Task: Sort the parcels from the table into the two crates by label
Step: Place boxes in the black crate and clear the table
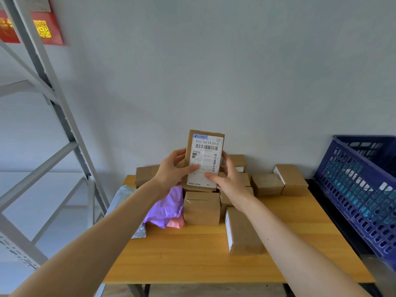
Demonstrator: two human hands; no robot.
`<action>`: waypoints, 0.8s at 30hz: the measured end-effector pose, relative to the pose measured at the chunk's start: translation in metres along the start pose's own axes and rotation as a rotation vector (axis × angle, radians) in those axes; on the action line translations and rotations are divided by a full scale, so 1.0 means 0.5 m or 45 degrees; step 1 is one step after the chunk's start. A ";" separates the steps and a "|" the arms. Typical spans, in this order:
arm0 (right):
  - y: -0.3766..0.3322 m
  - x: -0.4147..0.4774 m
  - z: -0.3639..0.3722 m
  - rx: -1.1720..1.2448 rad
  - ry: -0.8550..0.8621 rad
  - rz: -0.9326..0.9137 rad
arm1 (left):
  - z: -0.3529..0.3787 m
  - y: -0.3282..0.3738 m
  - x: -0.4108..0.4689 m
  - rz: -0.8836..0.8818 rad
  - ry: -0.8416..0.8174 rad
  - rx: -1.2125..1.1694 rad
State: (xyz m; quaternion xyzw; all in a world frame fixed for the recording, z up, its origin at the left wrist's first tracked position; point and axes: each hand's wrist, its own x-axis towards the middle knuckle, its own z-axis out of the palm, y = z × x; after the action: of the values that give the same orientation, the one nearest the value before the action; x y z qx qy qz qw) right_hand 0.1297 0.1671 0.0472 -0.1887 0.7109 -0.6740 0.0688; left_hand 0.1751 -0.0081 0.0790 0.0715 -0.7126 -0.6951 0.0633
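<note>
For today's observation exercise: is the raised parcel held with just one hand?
No: the left hand and the right hand each grip a side of the raised parcel, label facing the camera.

Setting: small parcel-sorting or stock room. Evidence: wooden table (192,254) against a bare pale wall (214,71), loaded with brown cardboard boxes (266,185) and soft plastic mailer bags (165,207). Printed shipping label (204,160) with barcodes on the box held up. Grey metal shelving rack (62,116) at left; blue perforated plastic crate (360,189) at right.
</note>
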 end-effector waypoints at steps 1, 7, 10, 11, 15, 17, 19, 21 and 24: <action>-0.002 -0.002 0.000 -0.002 0.000 -0.002 | 0.000 0.001 0.000 -0.001 -0.004 0.001; -0.004 -0.008 -0.011 0.012 0.003 0.041 | 0.008 0.000 0.006 -0.032 -0.040 -0.018; -0.002 -0.011 -0.026 -0.012 0.037 0.051 | 0.024 0.000 0.016 -0.036 -0.067 0.002; -0.001 -0.012 -0.033 -0.015 0.047 0.058 | 0.031 -0.001 0.019 -0.026 -0.088 0.015; 0.000 -0.015 -0.077 -0.032 0.106 0.089 | 0.070 -0.002 0.041 0.009 -0.173 0.052; -0.001 -0.016 -0.101 -0.017 0.137 0.096 | 0.095 -0.001 0.052 0.017 -0.184 0.058; 0.000 -0.022 -0.132 -0.005 0.165 0.093 | 0.129 0.000 0.060 0.017 -0.202 0.054; -0.001 -0.035 -0.172 0.005 0.199 0.100 | 0.173 0.002 0.065 0.005 -0.240 0.030; -0.004 -0.064 -0.248 0.012 0.271 0.116 | 0.254 0.012 0.067 -0.011 -0.323 0.003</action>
State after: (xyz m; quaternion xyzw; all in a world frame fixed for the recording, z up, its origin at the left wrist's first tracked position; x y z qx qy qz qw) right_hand 0.1159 0.2940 0.0544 -0.0833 0.7190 -0.6896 0.0244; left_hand 0.1182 0.1104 0.0813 -0.0139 -0.7154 -0.6979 -0.0305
